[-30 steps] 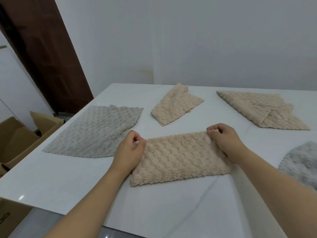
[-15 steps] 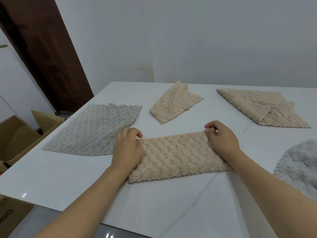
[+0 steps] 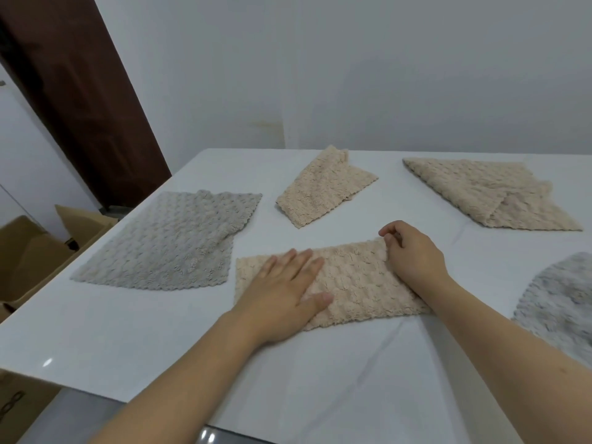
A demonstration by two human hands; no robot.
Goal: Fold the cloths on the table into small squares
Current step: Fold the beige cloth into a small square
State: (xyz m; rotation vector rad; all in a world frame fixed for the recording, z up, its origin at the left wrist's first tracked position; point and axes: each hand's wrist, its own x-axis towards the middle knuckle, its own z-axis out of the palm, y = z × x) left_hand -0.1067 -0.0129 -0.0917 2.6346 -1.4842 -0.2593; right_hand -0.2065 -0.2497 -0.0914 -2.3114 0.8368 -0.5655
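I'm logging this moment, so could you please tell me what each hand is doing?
Left hand: open, pressing flat on the beige cloth.
Right hand: fingers curled, pinching the cloth's far right corner.

Five cloths on the table (image 3: 134, 341): three beige cloths (image 3: 358, 283) (image 3: 323, 187) (image 3: 487, 190) and two gray cloths (image 3: 166, 241) (image 3: 560, 302). Two hands too, left hand (image 3: 282, 296) and right hand (image 3: 413, 254). Plus two cardboard boxes (image 3: 28, 254) (image 3: 19, 408) off the left side.

To your left, open brown cardboard boxes (image 3: 35, 251) stand on the floor beside the white glossy bench (image 3: 128, 341). A dark brown wooden door (image 3: 80, 91) adjoins the plain pale grey wall (image 3: 352, 65) behind.
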